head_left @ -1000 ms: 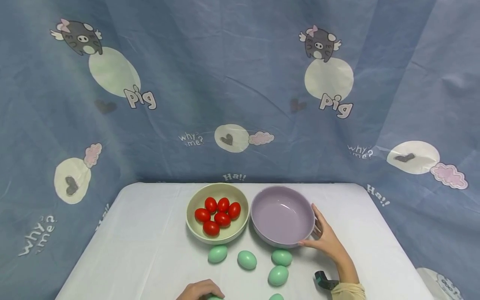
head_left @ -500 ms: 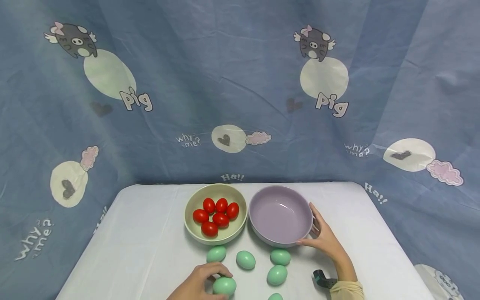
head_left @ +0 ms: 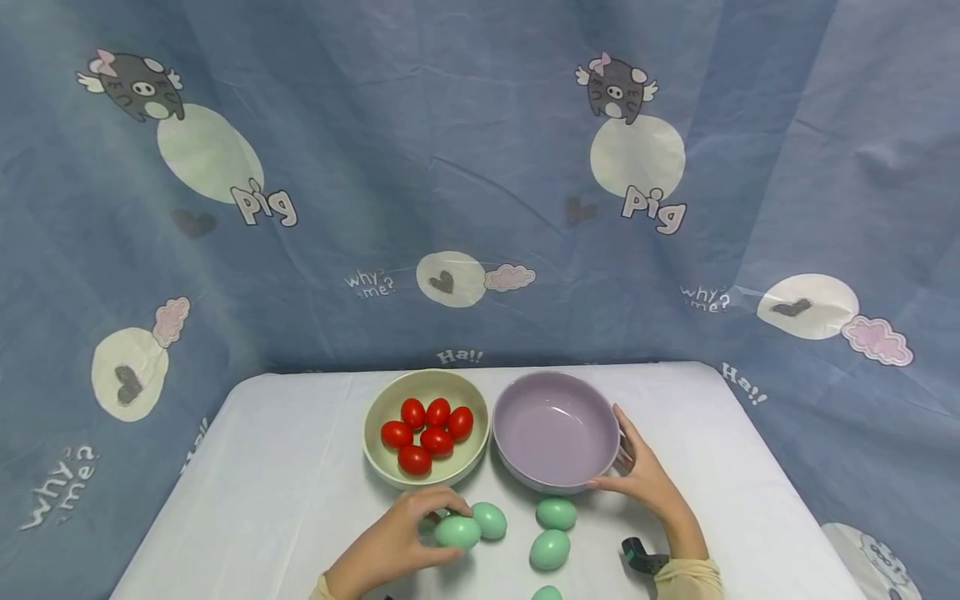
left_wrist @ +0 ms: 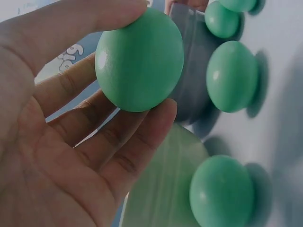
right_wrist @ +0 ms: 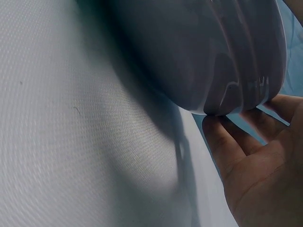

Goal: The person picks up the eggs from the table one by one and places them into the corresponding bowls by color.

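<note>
My left hand pinches a green egg between thumb and fingers, held just above the table in front of the pale green bowl. The left wrist view shows the held egg up close, at the fingertips. My right hand rests its spread, fairly straight fingers against the right side of the purple bowl. In the right wrist view the fingertips touch the bowl's outer wall. Nothing lies in the purple bowl.
Several red eggs lie in the pale green bowl. Loose green eggs lie on the white table before the bowls; one is mostly hidden behind my left hand. A patterned blue curtain hangs behind the table.
My left hand has come up from the bottom edge with a green egg, moving forward toward the bowls and lifting it. The right hand stays at the purple bowl. The view shifts slightly.
</note>
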Motion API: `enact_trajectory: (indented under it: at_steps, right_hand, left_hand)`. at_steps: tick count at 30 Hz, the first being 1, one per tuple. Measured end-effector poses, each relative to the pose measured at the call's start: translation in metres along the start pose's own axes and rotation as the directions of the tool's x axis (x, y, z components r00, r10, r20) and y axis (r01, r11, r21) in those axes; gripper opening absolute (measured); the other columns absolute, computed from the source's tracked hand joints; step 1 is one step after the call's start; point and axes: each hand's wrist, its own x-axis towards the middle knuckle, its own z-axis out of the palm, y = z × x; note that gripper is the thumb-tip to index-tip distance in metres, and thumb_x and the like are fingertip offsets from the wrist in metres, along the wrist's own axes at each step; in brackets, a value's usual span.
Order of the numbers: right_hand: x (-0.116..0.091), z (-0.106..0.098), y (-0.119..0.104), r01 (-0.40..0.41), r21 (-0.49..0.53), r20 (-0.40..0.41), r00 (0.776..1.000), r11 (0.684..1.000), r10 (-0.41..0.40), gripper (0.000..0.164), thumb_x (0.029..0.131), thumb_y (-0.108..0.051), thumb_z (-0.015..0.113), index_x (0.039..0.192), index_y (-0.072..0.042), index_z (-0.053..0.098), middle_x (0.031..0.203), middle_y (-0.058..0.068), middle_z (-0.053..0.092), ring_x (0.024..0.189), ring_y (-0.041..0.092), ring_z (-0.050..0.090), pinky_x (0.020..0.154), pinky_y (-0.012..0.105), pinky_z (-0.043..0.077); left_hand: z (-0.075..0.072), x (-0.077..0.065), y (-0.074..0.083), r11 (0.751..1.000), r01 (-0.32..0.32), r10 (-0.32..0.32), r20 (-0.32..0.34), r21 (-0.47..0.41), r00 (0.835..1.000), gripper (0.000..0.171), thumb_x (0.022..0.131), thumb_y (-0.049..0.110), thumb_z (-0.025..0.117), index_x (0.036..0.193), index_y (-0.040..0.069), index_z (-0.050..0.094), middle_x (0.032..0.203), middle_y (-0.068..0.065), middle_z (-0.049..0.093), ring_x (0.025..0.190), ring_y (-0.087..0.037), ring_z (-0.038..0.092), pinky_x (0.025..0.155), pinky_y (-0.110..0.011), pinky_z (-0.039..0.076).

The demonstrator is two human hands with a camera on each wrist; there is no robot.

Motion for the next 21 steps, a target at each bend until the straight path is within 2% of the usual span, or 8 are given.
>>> enact_trajectory:
  at_steps: [6, 11, 14, 21]
  right_hand:
    - [0.000, 0.001, 0.002, 0.008, -0.005, -0.002, 1.000, 1.000, -0.008, 0.129, 0.069, -0.006, 0.095, 0.165, -0.002, 0.009, 0.169, 0.032, 0.015, 0.150, 0.058, 0.026, 0.115, 0.054, 0.038]
    - [0.001, 0.002, 0.004, 0.017, -0.004, -0.006, 1.000, 1.000, -0.017, 0.129, 0.069, -0.005, 0.095, 0.165, -0.003, 0.009, 0.168, 0.033, 0.016, 0.149, 0.057, 0.027, 0.114, 0.054, 0.038]
    - [0.001, 0.002, 0.004, 0.024, -0.003, -0.007, 1.000, 1.000, -0.024, 0.129, 0.069, -0.005, 0.095, 0.165, -0.003, 0.009, 0.168, 0.033, 0.016, 0.149, 0.058, 0.028, 0.114, 0.055, 0.039]
    - [0.001, 0.002, 0.004, 0.035, 0.006, -0.007, 0.999, 0.999, -0.035, 0.129, 0.068, -0.004, 0.094, 0.165, -0.002, 0.009, 0.167, 0.034, 0.017, 0.149, 0.058, 0.027, 0.114, 0.055, 0.038]
  left_hand:
    - [-0.004, 0.020, 0.007, 1.000, 0.003, -0.003, 0.001, 0.010, 1.000, 0.037, 0.082, 0.016, 0.087, 0.113, 0.026, 0.070, 0.108, 0.012, 0.072, 0.095, -0.001, 0.061, 0.085, -0.023, 0.058]
    - [-0.006, 0.038, 0.012, 0.999, -0.039, 0.039, -0.023, -0.001, 0.999, 0.037, 0.083, 0.015, 0.088, 0.114, 0.025, 0.071, 0.110, 0.010, 0.073, 0.096, -0.003, 0.064, 0.086, -0.024, 0.059]
    - [-0.008, 0.051, 0.014, 0.999, -0.043, 0.043, -0.032, -0.007, 0.999, 0.037, 0.082, 0.014, 0.087, 0.114, 0.025, 0.071, 0.112, 0.009, 0.072, 0.098, -0.005, 0.064, 0.087, -0.025, 0.059]
    - [-0.013, 0.081, 0.013, 0.999, -0.037, 0.037, -0.007, -0.006, 0.999, 0.034, 0.085, 0.014, 0.085, 0.116, 0.023, 0.071, 0.112, 0.008, 0.072, 0.102, -0.008, 0.064, 0.092, -0.028, 0.060]
